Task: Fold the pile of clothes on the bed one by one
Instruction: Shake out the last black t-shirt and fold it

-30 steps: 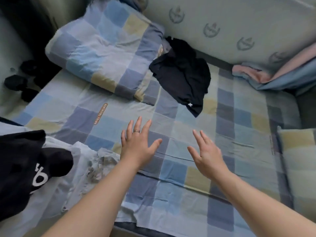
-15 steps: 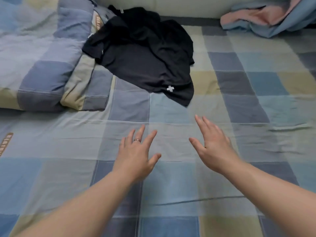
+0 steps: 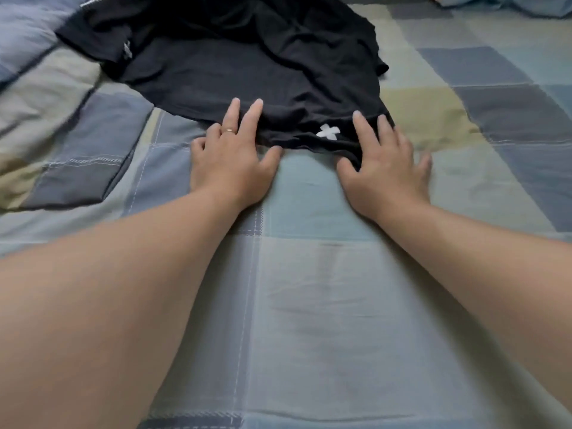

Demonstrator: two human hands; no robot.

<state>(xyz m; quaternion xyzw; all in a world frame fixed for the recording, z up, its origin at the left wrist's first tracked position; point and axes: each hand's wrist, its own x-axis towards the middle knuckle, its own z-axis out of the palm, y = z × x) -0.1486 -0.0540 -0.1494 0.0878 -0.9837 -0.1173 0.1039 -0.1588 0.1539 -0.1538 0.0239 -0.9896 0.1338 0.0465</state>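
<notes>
A crumpled black T-shirt (image 3: 247, 63) with a small white cross mark near its hem lies on the checked bedsheet (image 3: 309, 305), partly over the duvet. My left hand (image 3: 230, 162), wearing a ring, rests with straight fingers on the near hem, left of the cross. My right hand (image 3: 383, 168) lies on the hem's right corner with its fingers spread. Its thumb sits at the hem's edge, where the cloth bunches a little. Neither hand has lifted the shirt.
A folded checked duvet (image 3: 55, 119) lies at the left, under the shirt's far side. A blue and pink cloth (image 3: 510, 4) shows at the top right edge. Bare sheet stretches between my forearms toward me.
I have leaned in over the bed. Both hands moved forward from the bare sheet onto the black T-shirt's near hem, and the shirt now fills the top of the view.
</notes>
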